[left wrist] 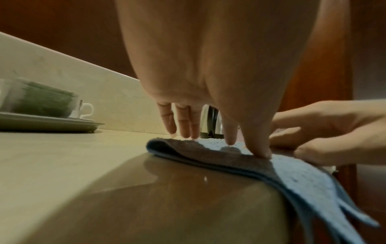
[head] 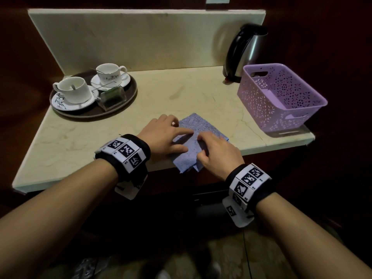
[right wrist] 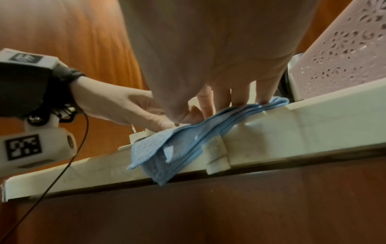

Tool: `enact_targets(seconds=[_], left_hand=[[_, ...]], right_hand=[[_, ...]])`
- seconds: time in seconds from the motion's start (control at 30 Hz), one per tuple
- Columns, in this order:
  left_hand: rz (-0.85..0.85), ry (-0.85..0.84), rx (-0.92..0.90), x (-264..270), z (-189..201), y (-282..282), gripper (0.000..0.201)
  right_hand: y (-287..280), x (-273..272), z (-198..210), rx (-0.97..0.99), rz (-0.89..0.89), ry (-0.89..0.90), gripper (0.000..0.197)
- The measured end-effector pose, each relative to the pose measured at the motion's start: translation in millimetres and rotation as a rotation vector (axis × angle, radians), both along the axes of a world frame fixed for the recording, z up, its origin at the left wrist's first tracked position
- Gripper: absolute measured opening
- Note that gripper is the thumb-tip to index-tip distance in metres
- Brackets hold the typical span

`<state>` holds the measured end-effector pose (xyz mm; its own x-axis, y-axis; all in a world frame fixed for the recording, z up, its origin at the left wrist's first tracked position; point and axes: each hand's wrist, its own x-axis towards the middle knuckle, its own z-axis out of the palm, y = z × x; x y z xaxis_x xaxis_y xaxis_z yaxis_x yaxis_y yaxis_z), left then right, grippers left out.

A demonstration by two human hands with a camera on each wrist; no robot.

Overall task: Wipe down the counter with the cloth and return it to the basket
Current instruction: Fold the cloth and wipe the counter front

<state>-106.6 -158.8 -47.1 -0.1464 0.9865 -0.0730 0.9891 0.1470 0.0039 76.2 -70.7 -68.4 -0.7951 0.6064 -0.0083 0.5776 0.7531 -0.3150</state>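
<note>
Both hands (head: 193, 140) press flat, fingers extended, on folded cloth (head: 198, 125) at counter (head: 80, 141) edge.

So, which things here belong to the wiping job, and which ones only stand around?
For the job:
- cloth, folded, hanging over the counter edge
- left hand and right hand, both on the cloth
- basket, holding nothing

Standing around:
- kettle
- tray with two cups
</note>
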Motion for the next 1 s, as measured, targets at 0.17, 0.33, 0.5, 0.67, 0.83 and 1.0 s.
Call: enact_targets(seconds=[0.17, 0.33, 0.5, 0.67, 0.83, 1.0], left_hand=[[-0.182, -0.129, -0.082, 8, -9, 13, 0.065], [-0.101, -0.171, -0.112, 21, -21, 26, 0.062], [-0.068, -0.062, -0.106, 34, -19, 34, 0.063], [-0.021, -0.027, -0.124, 44, -15, 39, 0.063], [0.006, -0.019, -0.128, 54, -13, 45, 0.063], [0.026, -0.020, -0.128, 66, -12, 53, 0.062]], right_hand=[[16, 8, 4, -0.027, 0.022, -0.003, 0.037], [38, 20, 6, -0.042, 0.031, 0.016, 0.037], [52, 25, 7, -0.055, 0.054, 0.020, 0.037], [64, 30, 8, -0.064, 0.071, 0.025, 0.040], [74, 37, 6, -0.080, 0.076, 0.043, 0.040], [85, 45, 7, -0.056, 0.081, 0.038, 0.041]])
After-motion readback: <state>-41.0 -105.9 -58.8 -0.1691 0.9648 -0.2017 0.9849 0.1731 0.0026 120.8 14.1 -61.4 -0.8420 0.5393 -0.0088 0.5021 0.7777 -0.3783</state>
